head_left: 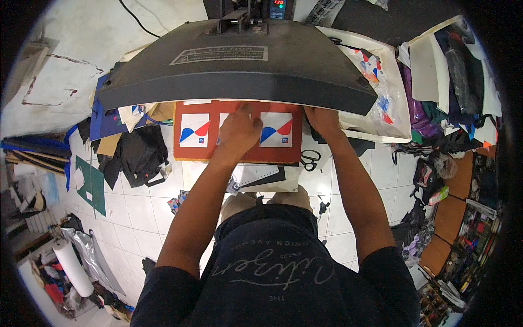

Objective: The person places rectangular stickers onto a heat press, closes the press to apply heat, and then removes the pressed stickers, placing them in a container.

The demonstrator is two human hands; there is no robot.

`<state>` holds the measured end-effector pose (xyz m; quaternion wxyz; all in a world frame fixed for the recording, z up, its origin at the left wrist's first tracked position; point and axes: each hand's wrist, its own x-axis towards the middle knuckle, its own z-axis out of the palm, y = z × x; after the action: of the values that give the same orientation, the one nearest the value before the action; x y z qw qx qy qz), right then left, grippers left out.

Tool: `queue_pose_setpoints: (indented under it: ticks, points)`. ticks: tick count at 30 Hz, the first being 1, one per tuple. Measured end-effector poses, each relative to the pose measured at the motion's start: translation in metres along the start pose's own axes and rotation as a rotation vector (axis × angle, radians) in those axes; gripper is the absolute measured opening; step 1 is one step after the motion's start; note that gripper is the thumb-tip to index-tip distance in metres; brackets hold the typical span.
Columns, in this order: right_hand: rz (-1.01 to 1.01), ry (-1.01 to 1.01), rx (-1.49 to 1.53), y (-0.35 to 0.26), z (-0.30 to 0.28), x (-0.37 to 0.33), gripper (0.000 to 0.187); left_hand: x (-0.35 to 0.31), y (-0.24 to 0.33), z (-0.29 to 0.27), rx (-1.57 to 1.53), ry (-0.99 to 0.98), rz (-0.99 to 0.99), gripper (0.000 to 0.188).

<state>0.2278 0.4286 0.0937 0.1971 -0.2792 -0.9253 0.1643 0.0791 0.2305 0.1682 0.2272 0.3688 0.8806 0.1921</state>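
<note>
Clock centred on the picture, 12 away from the wearer.

Scissors [310, 158], black-handled, at 3, just beside the pad's near right corner. Red-brown pad [182, 154] at 11, probably padded and stable. White squares with blue/red swooshes lie on it: left square [194, 131] at 10, right square [276, 129] near 1, middle square [224, 121] between, mostly covered. More edges show at the far side, under the plate.

Squares look thin and flat: I'd expect light, bendable, easy to slide or crease, possibly slick. Best grip: an edge or corner, off the print. Can't tell paper from fabric.

Left hand [239, 132] at 11, over the middle square, fingers bent downward; can't tell if pinching. Right hand [322, 121] at 2, beside the pad's right edge; fingertips hidden under the plate, so spread or pinching unknown. Black upper plate [239, 84] at 12 overhangs the pad's far part; looks heavy and rigid.

Markings: pale lettering on the dark shirt [245, 240] at 6, upside down. Small blue logo block at each visible square's lower right. Warning label [219, 55] with triangle on the plate. Lit digital display [278, 6] at 12, furthest out, red and green digits.
</note>
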Motion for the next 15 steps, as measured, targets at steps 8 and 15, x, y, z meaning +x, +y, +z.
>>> queue_pose_setpoints:
  ticks: [8,15]
  points:
    - [0.241,0.046,0.393,0.037,-0.077,-0.049,0.014,-0.115,-0.054,-0.027,-0.306,-0.037,-0.216,0.038]
    - [-0.082,0.522,0.241,-0.012,-0.224,0.070,0.020,-0.229,-0.109,0.037,-0.253,-0.009,-0.418,0.039]
